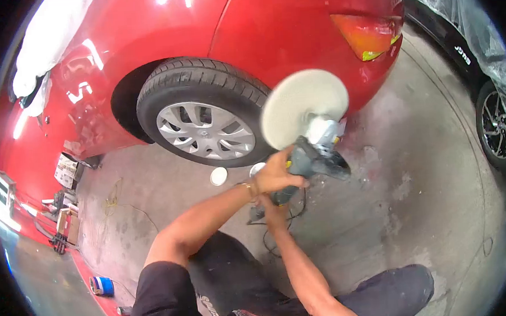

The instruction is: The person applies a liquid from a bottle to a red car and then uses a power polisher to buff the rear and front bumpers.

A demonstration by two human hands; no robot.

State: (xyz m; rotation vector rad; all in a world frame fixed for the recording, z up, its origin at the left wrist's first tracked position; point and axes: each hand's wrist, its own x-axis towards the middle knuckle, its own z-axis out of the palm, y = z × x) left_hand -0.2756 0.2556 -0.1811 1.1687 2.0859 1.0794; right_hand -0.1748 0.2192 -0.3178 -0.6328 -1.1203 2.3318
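Note:
Both my hands are on a polisher [304, 158], a dark grey power tool with a silver head and a wide cream-white pad [304, 104]. The pad is tilted up, in front of the red car's rear bumper, and overlaps the edge of the tyre in this view. My left hand [276, 172] wraps the tool's body near the head, a bracelet on its wrist. Lower down, my right hand [274, 211] is closed round the rear of the body, its fingers partly hidden. Behind the tool is the red car [280, 30], with its rear wheel [206, 132] and an orange-red tail light [367, 35].
Two white round lids or containers, one of them a white disc [218, 176], lie beside the tyre. A dark cord [266, 240] loops on the concrete floor under my hands. At left are a blue can [102, 286] and a work lamp [4, 194]. A black car [453, 50] stands at right under plastic sheeting.

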